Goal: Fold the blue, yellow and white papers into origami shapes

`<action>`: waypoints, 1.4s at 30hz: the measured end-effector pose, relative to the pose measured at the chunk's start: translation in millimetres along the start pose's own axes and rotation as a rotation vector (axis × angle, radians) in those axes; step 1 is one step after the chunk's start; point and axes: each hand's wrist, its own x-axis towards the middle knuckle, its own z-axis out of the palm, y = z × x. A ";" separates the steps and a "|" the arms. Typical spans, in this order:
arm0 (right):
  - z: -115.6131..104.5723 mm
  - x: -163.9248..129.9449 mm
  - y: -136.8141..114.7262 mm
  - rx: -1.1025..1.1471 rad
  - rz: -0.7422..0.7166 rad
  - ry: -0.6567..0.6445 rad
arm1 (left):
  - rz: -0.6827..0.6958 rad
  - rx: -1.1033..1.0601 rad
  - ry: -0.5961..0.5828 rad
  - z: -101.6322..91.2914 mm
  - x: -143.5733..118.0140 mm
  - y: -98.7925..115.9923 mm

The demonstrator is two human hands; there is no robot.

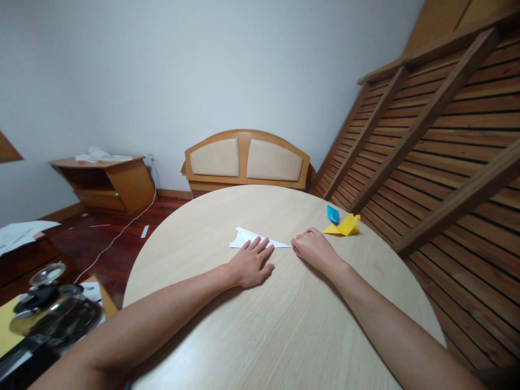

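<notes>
1. Head view, hands: left hand (251, 264) lies flat, palm down, fingers spread and extended, their tips resting on the near edge of a white folded paper (255, 239). It grips nothing; it presses.
2. Head view, hands: right hand (313, 249) is curled loosely, knuckles up, fingertips at the right-hand tip of the same paper. Whether it pinches the tip or only presses it cannot be told; the fingertips are hidden under the hand.
3. Head view, work piece: white folded paper lies flat on the round table (284, 325), towards its far side, between the two hands. It forms a long narrow wedge, pointed to the right, with a ragged-looking broad end to the left.
4. Head view, progress, as a judgement: several folds appear made, since the sheet is already a slim pointed shape; a crease along the near edge seems in hand. The piece is still flat, not opened into a finished form.
5. Head view, surroundings: a yellow folded paper (344, 226) and a small blue folded paper (333, 213) sit on the table to the far right, just beside each other, apart from the hands.
</notes>
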 end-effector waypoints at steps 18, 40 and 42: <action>-12.4 -23.2 -24.3 -0.035 0.186 -0.126 | -0.013 0.017 -0.014 -0.5 0.4 1.8; -11.6 -20.4 -28.8 -0.010 0.219 -0.064 | -0.015 0.004 -0.016 -3.8 0.1 3.6; -5.4 -18.5 -32.6 0.044 0.125 0.006 | -0.012 0.000 -0.016 -4.7 0.1 4.2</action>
